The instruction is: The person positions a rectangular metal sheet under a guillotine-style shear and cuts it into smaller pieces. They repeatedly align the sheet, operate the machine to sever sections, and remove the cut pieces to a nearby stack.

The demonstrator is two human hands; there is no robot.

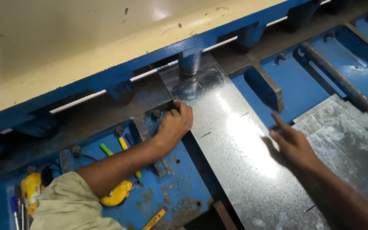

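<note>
A long shiny galvanised metal sheet [235,145] lies on the blue machine bed [179,200], its far end pushed under the blue hold-down foot [190,62] of a shearing machine. My left hand [173,124] rests on the sheet's left edge, fingers curled against it near the far end. My right hand [292,147] hovers at the sheet's right edge, fingers spread and one pointing forward, holding nothing.
A cream and blue machine beam [86,64] spans the back. More metal sheets [350,136] are stacked at right. A yellow tape measure [118,192], markers [105,149], a yellow pencil [155,218] and pens [14,208] lie on the bed at left.
</note>
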